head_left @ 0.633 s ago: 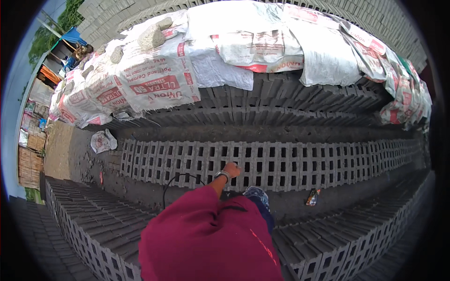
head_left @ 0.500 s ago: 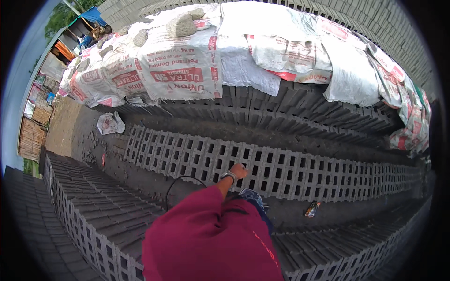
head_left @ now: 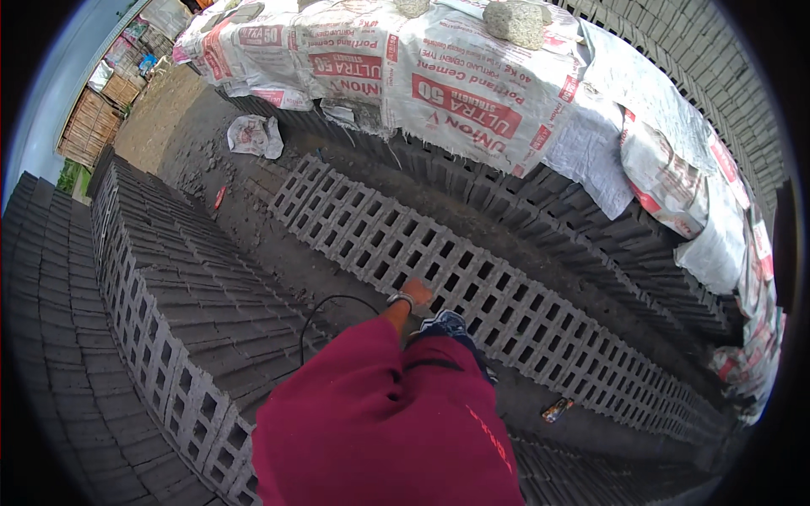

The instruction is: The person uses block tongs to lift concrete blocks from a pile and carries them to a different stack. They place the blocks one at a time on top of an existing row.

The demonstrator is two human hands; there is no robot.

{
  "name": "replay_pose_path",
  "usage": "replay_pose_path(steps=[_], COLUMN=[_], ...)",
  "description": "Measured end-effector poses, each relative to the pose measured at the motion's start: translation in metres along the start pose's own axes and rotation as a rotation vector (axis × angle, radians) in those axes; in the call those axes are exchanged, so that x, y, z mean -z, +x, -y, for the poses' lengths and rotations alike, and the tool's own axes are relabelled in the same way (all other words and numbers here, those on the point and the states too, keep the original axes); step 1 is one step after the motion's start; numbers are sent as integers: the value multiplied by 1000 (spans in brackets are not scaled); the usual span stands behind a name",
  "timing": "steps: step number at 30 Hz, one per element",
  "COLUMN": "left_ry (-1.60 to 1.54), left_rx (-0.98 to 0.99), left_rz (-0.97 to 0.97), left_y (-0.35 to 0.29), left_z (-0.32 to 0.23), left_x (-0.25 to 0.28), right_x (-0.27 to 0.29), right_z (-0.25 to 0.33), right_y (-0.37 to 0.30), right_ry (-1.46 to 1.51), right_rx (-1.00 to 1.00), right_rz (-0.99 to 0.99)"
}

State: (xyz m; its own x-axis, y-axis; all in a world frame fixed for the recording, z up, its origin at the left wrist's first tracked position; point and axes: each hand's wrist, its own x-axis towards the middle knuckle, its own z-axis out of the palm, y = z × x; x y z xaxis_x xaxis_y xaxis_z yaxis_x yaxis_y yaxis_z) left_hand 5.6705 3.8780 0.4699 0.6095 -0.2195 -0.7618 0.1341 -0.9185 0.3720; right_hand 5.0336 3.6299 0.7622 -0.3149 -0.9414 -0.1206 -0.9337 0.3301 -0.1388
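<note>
My left hand (head_left: 416,293) hangs over the near edge of a long row of grey hollow concrete blocks (head_left: 506,304). Its fingers look curled in, seen from the back; what they may hold is hidden. A silver-coloured watch (head_left: 399,299) circles that wrist, just beyond the maroon sleeve (head_left: 363,346). Whether the hand touches a block, I cannot tell. Just right of it shows something blue and white with a pattern (head_left: 444,323), above dark blue trousers. My right hand is out of view.
Stacked grey blocks (head_left: 177,371) rise at the left. Beyond the row stands another stack, draped with white and red cement sacks (head_left: 472,93) weighted by a stone lump (head_left: 516,24). A black cable (head_left: 305,325) loops beside my arm. A crumpled sack (head_left: 255,137) and a colourful wrapper (head_left: 557,411) lie on the ground.
The view has swung, so the block row now slants down to the right. My left hand stays curled over its near edge. More of the left stack shows.
</note>
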Motion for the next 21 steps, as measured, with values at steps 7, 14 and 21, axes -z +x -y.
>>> replay_pose_path(steps=[7, 14, 21], left_ry=[-171, -128, -492], left_rx=[-31, 51, 69], left_rz=[-100, -144, 171], left_y=[19, -7, 38], left_z=[40, 129, 138], left_x=[35, 31, 37], right_x=[2, 23, 59], right_z=[-28, -97, -194], right_y=[-22, -29, -116], right_ry=[-20, -144, -83], right_rx=[-60, -163, -320], right_rz=[-34, -12, -97])
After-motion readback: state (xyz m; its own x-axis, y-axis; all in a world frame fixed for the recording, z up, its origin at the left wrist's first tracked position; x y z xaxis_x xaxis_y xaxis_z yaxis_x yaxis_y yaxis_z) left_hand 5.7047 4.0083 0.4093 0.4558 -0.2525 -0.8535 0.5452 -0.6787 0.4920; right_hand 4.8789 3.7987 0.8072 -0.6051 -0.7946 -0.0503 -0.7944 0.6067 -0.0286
